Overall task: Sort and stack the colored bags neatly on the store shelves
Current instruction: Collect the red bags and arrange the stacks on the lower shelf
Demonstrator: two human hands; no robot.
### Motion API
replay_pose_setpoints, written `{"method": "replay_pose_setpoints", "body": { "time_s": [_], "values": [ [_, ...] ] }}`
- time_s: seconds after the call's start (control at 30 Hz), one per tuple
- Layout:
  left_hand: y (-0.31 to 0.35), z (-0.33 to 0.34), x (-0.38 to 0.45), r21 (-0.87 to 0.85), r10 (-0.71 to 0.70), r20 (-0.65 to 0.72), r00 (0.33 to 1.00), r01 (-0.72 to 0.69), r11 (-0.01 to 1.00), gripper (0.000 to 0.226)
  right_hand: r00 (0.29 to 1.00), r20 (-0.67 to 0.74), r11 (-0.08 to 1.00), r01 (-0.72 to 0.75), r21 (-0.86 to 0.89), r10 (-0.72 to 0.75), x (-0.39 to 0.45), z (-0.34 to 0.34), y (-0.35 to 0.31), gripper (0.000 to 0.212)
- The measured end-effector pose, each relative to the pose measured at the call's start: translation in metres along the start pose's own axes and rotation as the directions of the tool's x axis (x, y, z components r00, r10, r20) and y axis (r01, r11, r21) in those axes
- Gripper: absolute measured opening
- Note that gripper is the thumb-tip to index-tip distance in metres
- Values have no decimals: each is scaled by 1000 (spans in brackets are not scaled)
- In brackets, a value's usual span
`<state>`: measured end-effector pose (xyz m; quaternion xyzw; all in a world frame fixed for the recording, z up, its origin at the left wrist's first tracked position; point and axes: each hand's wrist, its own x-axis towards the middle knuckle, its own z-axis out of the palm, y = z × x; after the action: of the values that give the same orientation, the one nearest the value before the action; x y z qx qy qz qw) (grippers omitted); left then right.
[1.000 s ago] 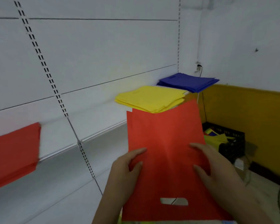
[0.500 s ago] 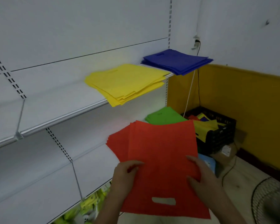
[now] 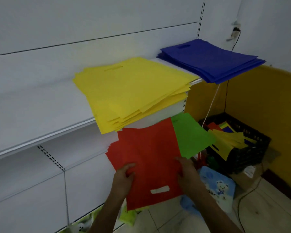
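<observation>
1. bags in yellow [image 3: 133, 91] and blue [image 3: 210, 61] piles fill the upper shelf [image 3: 40, 115].
2. red bag [image 3: 151, 158] hovers over the red pile [image 3: 114, 152] beside green [image 3: 191, 137]; square its edges before release.
3. left hand [image 3: 123, 175] and right hand [image 3: 186, 170]: fingers pinch its sides.

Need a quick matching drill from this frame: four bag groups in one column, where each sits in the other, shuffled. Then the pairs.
Things:
1. yellow bag stack
2. blue bag stack
3. red bag
4. green bag

Places:
A. far right end of the upper shelf, overhanging its end
B. held at its sides by the left hand and right hand
C. lower level, right of the red bags
D. upper shelf, left of the blue stack, overhanging the front edge

Pairs: 1-D, 2-A, 3-B, 4-C
</observation>
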<state>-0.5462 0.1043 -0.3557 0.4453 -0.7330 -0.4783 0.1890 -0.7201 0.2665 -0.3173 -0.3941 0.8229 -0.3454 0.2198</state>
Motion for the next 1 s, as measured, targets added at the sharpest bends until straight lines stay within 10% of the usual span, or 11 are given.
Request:
{"method": "replay_pose_setpoints", "body": {
  "time_s": [0.67, 1.0],
  "values": [
    [-96, 72, 82, 137, -359, -241, 902, 398, 907, 56, 919, 339, 976, 218, -15, -200, 204, 82, 91, 49],
    [-86, 58, 93, 395, -390, -19, 921, 365, 843, 89, 901, 374, 952, 281, -120, -219, 230, 115, 97, 48]
  ]
}}
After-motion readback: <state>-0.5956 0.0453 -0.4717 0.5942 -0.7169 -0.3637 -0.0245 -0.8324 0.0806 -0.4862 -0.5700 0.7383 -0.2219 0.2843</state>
